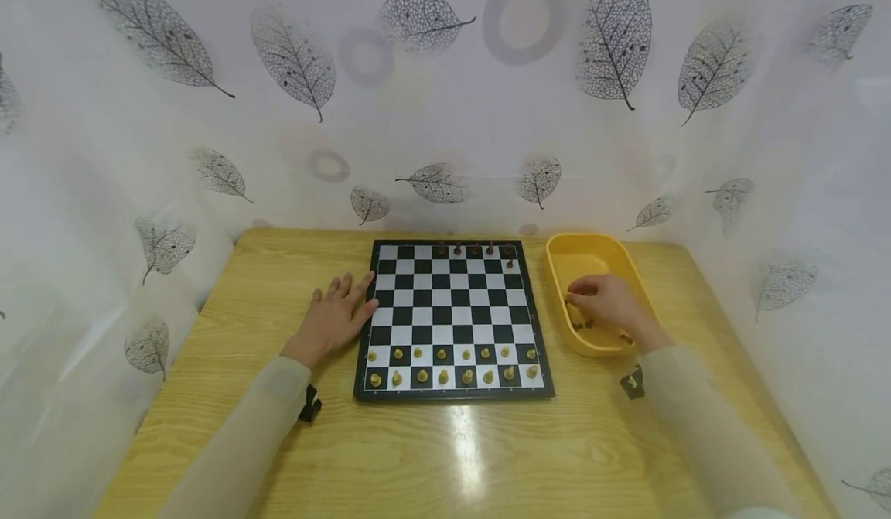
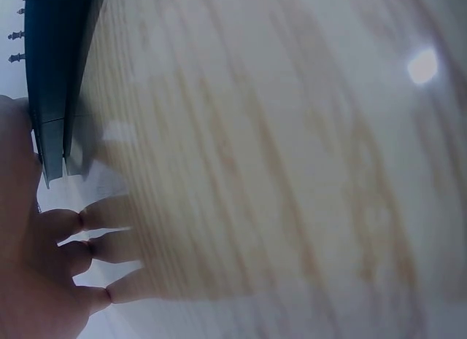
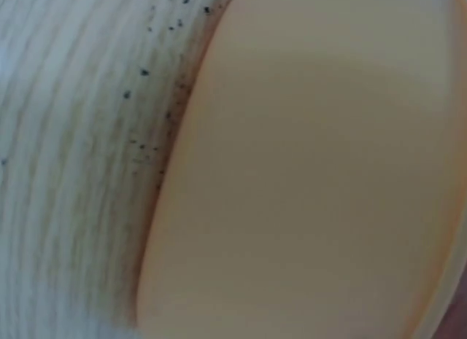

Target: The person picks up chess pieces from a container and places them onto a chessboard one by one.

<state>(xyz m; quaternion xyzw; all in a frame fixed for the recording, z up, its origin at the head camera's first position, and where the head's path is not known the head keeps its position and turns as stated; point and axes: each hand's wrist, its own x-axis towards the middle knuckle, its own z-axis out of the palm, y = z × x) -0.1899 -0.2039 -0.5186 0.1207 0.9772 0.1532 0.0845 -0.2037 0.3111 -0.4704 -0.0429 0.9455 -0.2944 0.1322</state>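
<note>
Black-and-white chequered chessboard with a dark frame [image 1: 452, 298] lies flat on the yellow wood-grain table [image 1: 362, 457], square to your seat, its near edge facing you. Your left hand [image 1: 332, 319] is spread and loose at the left edge, thumb and forefinger touching the frame, other fingers out on the wood; likely steadying the board, no grasp seen. Your right hand [image 1: 611, 304] reaches into the yellow rounded plastic tray [image 1: 592, 260], fingers bent, tips close together by the small dark pieces [image 1: 588, 323] inside; cannot tell whether one is pinched. Tray sits at your right, presumably for a short reach to the squares. Two full rows of small yellow chess pieces [image 1: 442, 354] stand nearest you; a part row of small reddish-brown chess pieces [image 1: 457, 248] lines the far edge toward its right end, one more just in front of the right corner. Four rows between carry nothing, giving your fingers room. Edges: narrow strip of wood between frame and tray, tight for a sideways shift; tray rim stands up round your right fingers, so lift before crossing; leaf-printed white curtain [image 1: 445, 136] close behind the board; broad bare wood on your near side.
</note>
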